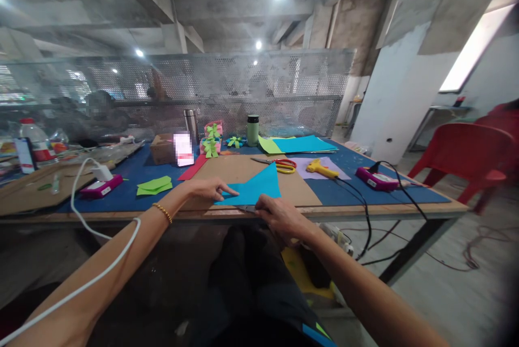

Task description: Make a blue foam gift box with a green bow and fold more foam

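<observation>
A bright blue paper (255, 187) with a raised pointed corner lies at the front edge of a brown board (300, 187). My left hand (211, 190) rests at the paper's left part, its index finger stretched out over the sheet. My right hand (278, 214) is closed round a small metal tool (246, 208), whose blade shows at the paper's lower edge; its handle is hidden in my fingers. Behind the paper lie scissors with red and yellow handles (287, 166).
A yellow glue gun (321, 168) sits on purple paper at the right, near a purple power strip (377, 178). Green paper pieces (154, 186) lie left. A white cable (132, 244) crosses my left forearm. A green bottle (252, 132) stands at the back.
</observation>
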`<state>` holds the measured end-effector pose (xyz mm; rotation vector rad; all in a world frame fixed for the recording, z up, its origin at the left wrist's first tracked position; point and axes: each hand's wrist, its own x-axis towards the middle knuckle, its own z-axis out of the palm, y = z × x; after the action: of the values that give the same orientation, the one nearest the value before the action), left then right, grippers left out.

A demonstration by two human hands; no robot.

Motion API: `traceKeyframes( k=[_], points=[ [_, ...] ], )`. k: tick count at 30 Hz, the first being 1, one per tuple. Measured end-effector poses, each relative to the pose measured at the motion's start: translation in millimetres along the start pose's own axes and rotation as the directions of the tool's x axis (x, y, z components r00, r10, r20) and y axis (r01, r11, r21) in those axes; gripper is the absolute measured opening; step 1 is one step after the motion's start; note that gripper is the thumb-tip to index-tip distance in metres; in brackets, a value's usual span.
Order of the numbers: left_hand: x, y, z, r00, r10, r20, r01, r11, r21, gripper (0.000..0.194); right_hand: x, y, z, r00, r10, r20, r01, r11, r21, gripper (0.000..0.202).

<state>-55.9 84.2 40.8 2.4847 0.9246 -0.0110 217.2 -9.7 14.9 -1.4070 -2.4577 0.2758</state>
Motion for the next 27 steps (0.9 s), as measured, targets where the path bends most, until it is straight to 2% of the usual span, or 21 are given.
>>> traceKeyframes(
  k=[3,6,12,19,27],
  points=[
    [4,-6,-4.6,0.998,-0.032,0.05,0.036,0.996,-0.077,0.054,2,1,2,1.0,-0.003,-0.012,0.004,0.999,0.034,0.017],
    [5,-10,-5.5,0.997,-0.001,0.071,0.009,0.994,-0.111,0.055,4,-1,4,1.0,-0.002,-0.019,0.003,0.999,0.053,0.019],
    [4,-13,-4.5,0.996,0.011,0.087,-0.006,0.998,-0.062,0.058,8,-10,3,1.0,-0.004,-0.012,0.005,1.0,0.005,0.019],
    [1,-6,-4.6,0.999,0.006,0.045,-0.007,1.0,0.021,0.056,6,-8,4,1.0,-0.005,0.005,0.005,1.0,-0.001,0.018],
    [1,-6,-10.4,0.992,-0.058,0.111,0.055,0.998,0.028,0.061,9,-7,5,0.999,0.023,0.023,-0.023,1.0,-0.01,0.022]
  ],
)
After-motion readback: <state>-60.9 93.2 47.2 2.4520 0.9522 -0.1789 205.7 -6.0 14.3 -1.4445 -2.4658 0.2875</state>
